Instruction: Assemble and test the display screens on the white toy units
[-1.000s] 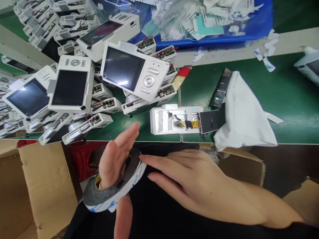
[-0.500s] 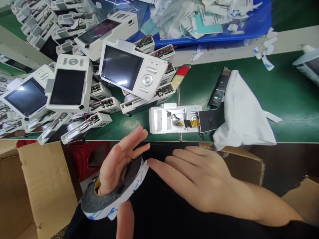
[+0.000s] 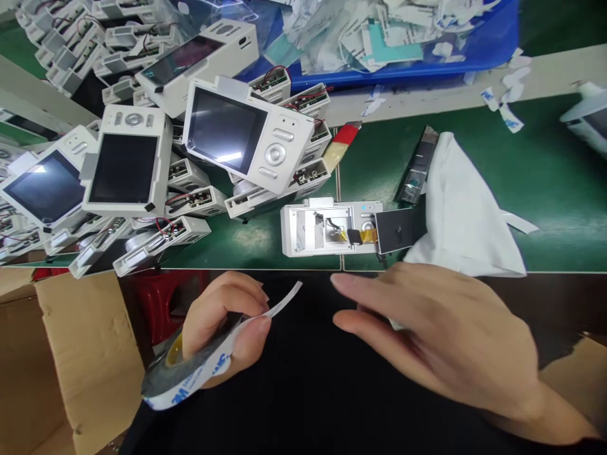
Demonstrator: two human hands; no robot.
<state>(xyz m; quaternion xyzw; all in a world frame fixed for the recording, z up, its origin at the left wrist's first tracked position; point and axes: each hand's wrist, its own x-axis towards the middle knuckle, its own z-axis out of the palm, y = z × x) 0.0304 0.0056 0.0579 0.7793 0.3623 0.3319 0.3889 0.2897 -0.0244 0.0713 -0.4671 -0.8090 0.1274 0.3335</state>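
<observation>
My left hand (image 3: 227,322) is closed on a roll of double-sided tape (image 3: 183,385) with a white, blue-printed liner. Its fingers pass through the roll, and thumb and forefinger pinch the tape's loose end, which sticks out up and to the right. My right hand (image 3: 441,347) hovers apart from it, thumb and forefinger spread; its other fingers are mostly hidden. A small pale patch shows beneath that hand, too little to identify. Beyond both hands, an opened white camera (image 3: 310,245) lies on the green bench, its dark screen panel (image 3: 396,230) folded out on an orange flex cable.
Several white cameras (image 3: 128,167) are piled at the left. A blue bin (image 3: 493,54) of liner scraps stands at the back. A white cloth (image 3: 467,215), a dark strip (image 3: 417,167) and a red-and-cream wrapped object (image 3: 342,145) lie on the bench. A cardboard box (image 3: 90,354) stands below left.
My left hand has gone from spread fingers to pinching the tape's end, which now sticks out free. My right hand has moved right, away from the tape, and its thumb and forefinger have parted.
</observation>
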